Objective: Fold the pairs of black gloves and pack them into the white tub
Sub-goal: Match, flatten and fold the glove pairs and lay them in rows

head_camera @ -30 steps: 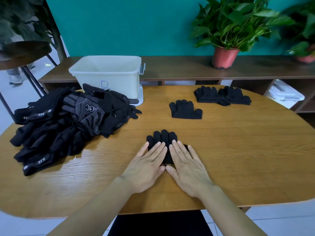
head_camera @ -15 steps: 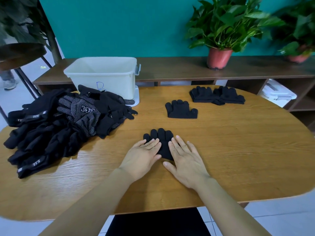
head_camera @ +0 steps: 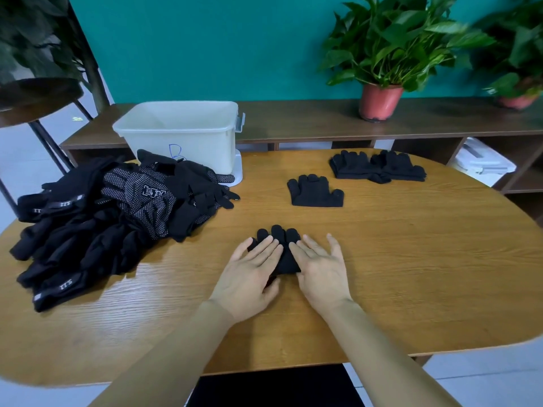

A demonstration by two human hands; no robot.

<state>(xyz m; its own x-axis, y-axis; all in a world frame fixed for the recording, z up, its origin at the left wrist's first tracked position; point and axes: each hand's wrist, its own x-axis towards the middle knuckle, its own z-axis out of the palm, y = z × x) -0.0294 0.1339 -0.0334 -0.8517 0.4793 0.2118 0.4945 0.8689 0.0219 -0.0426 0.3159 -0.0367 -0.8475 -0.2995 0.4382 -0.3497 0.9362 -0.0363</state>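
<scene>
Your left hand (head_camera: pixel 249 277) and right hand (head_camera: pixel 320 268) rest on the glove (head_camera: pixel 279 239) from 9 and 3 o'clock, fingers straight, not curled. Tub (head_camera: pixel 182 136) at its 11 o'clock.

The left hand (head_camera: pixel 249 277) and right hand (head_camera: pixel 321 271) hide most of the glove (head_camera: pixel 286 259); the far-right plant (head_camera: pixel 518 51) is blurred, cropped.

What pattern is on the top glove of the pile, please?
Top glove: white dots on black; head view.
</scene>
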